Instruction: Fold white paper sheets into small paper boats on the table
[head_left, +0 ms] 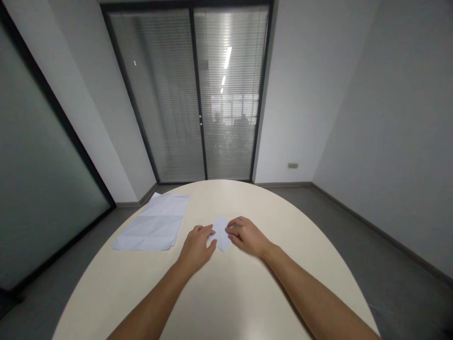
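Note:
A small folded piece of white paper (pixel 221 231), kite-like in outline, lies on the round cream table (pixel 226 198) between my hands. My left hand (pixel 198 245) rests at the paper's left edge, its fingertips touching it, with thumb and fingers apart. On the other side, my right hand (pixel 247 235) has its fingers pinched together at the paper's right edge. Part of that edge is hidden behind the right fingers.
Left of my hands, several larger creased white sheets (pixel 155 226) lie stacked near the table's left edge. Past the far edge stands a dark-framed glass door (pixel 198 94) with blinds. A wall socket (pixel 293 165) sits low on the right.

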A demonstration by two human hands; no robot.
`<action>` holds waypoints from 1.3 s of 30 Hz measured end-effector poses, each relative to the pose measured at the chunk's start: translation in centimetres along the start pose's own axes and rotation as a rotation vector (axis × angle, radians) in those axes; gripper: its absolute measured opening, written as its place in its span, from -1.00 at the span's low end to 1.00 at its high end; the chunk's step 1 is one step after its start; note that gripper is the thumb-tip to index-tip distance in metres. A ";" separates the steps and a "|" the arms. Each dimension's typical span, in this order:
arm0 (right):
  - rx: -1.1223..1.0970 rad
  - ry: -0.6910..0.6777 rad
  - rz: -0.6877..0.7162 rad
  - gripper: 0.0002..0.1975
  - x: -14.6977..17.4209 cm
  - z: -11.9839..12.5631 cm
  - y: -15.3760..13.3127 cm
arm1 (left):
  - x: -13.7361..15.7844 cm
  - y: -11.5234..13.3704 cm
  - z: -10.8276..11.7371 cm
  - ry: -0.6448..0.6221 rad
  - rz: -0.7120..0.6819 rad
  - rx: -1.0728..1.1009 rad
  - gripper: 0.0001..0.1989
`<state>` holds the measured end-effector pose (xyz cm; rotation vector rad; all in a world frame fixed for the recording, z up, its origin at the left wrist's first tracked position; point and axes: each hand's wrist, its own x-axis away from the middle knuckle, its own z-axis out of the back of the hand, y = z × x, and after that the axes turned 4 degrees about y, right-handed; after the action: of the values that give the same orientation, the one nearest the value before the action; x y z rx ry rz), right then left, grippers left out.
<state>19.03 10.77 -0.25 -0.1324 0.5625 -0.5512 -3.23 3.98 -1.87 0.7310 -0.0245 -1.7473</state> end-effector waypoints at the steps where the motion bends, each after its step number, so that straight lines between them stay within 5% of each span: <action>1: -0.042 -0.028 0.031 -0.77 0.0 0.1 -0.3 | 0.0 0.0 0.0 0.003 0.005 -0.004 -0.65; 14: -0.178 -0.145 0.055 -0.76 0.1 0.5 -1.2 | 0.1 -0.4 -0.5 0.010 -0.018 0.064 -0.63; 29: -0.058 -0.135 0.130 -0.75 -0.3 0.4 -2.0 | 0.2 -0.9 -0.5 -0.041 -0.053 0.161 -0.65; 39: -0.031 -0.074 -0.028 -0.74 -0.1 0.5 -1.5 | 0.4 -0.4 0.0 -0.072 -0.050 0.097 -0.77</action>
<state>18.59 9.54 0.63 -0.1901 0.4977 -0.5630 -3.64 3.77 -2.21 0.7441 -0.1414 -1.8300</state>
